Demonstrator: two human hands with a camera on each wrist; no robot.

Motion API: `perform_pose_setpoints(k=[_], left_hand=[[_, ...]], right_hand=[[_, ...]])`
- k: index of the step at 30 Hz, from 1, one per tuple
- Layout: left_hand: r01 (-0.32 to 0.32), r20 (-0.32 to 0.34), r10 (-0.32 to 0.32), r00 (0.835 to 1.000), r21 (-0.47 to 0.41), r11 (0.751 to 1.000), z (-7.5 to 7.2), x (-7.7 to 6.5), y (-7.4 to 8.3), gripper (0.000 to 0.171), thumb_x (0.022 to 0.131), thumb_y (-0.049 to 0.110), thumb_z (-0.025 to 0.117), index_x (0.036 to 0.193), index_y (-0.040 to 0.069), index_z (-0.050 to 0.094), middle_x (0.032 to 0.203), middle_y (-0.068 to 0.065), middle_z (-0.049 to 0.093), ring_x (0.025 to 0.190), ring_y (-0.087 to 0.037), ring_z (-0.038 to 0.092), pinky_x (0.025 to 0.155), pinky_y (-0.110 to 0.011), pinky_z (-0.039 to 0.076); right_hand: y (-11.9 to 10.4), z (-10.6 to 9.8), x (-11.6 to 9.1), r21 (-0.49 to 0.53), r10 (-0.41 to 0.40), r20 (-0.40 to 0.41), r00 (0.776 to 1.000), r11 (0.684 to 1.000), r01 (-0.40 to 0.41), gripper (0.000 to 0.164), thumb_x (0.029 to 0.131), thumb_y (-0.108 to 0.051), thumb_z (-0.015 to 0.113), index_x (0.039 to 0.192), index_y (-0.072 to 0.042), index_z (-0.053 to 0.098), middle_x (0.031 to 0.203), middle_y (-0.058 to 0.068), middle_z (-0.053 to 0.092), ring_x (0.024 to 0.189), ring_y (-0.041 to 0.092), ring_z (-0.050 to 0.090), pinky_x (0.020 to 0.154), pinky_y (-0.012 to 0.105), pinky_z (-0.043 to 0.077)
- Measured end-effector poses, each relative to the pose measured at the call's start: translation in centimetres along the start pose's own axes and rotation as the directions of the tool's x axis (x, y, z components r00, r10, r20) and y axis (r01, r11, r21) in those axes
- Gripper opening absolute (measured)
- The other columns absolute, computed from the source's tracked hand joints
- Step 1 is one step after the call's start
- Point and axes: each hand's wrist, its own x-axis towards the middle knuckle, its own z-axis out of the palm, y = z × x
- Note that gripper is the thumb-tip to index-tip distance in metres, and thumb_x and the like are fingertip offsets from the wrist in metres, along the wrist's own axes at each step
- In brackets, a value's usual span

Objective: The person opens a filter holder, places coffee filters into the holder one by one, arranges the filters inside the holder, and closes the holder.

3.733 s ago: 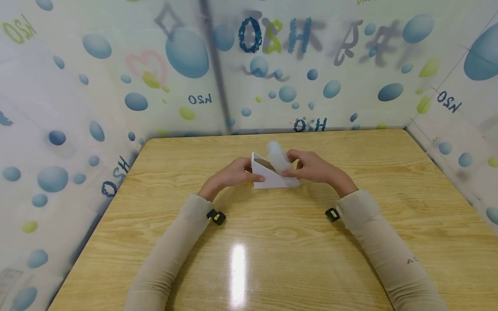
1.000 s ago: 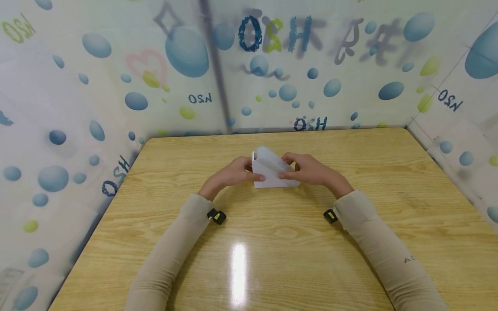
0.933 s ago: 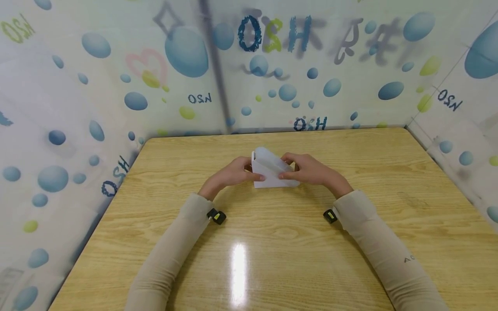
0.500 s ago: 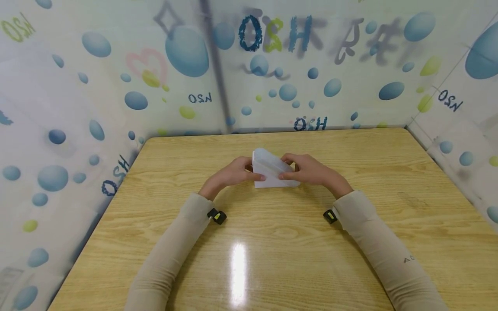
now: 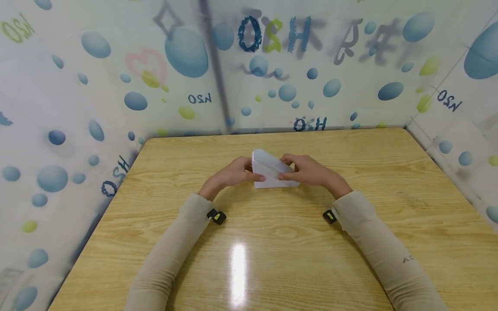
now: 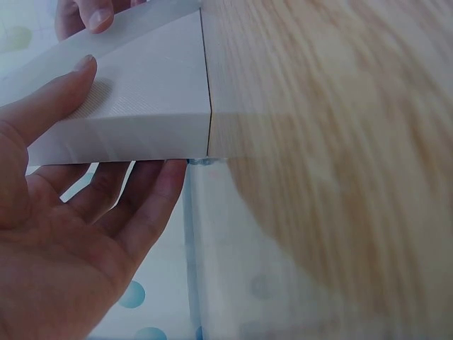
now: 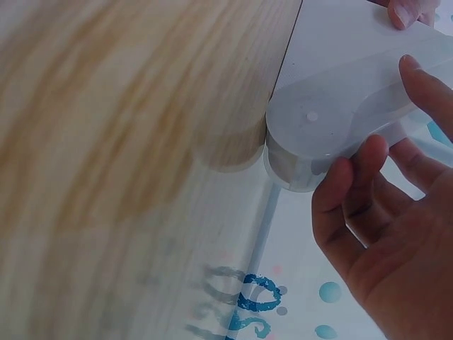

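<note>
A white wedge-shaped box (image 5: 268, 176) stands on the wooden table with its tall end to the left. Its translucent lid (image 7: 333, 120) lies down over the sloping top and wraps round the low right end, where a small round pivot shows. My left hand (image 5: 234, 172) grips the tall end, thumb on the near face and fingers behind. With my right hand (image 5: 311, 169) I pinch the lidded part near the low end, thumb in front and curled fingers at the back. The inside of the box is hidden.
The wooden table (image 5: 272, 242) spreads out on all sides of the box and carries a bright light reflection near the front. A patterned wall sheet (image 5: 288, 65) rises just behind its far edge.
The lid, raised with the box open underneath at first, has swung down to the left and now covers the top. Both hands keep their hold and the box stays in place.
</note>
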Motion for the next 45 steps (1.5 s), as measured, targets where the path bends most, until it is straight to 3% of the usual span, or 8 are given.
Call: perform_pose_setpoints(k=[26, 45], left_hand=[[-0.02, 0.008, 0.02, 1.0, 0.005, 1.0, -0.09, -0.03, 0.02, 0.036, 0.095, 0.022, 0.075, 0.128, 0.011, 0.067, 0.121, -0.007, 0.073, 0.101, -0.02, 0.068, 0.084, -0.032, 0.052], [-0.023, 0.01, 0.023, 1.0, 0.005, 1.0, -0.13, -0.07, -0.06, 0.035, 0.095, 0.022, 0.075, 0.127, 0.009, 0.067, 0.119, -0.007, 0.074, 0.099, -0.02, 0.068, 0.083, -0.031, 0.053]], right_hand=[[-0.66, -0.37, -0.38, -0.033, 0.027, 0.053, 0.998, 0.999, -0.026, 0.039, 0.1, -0.033, 0.07, 0.13, -0.012, 0.058, 0.126, 0.014, 0.07, 0.085, 0.02, 0.065, 0.079, 0.036, 0.053], [-0.4, -0.22, -0.13, -0.043, 0.053, 0.06, 0.997, 0.998, -0.051, 0.039, 0.1, -0.036, 0.069, 0.13, -0.015, 0.058, 0.125, 0.009, 0.07, 0.089, 0.021, 0.063, 0.079, 0.035, 0.052]])
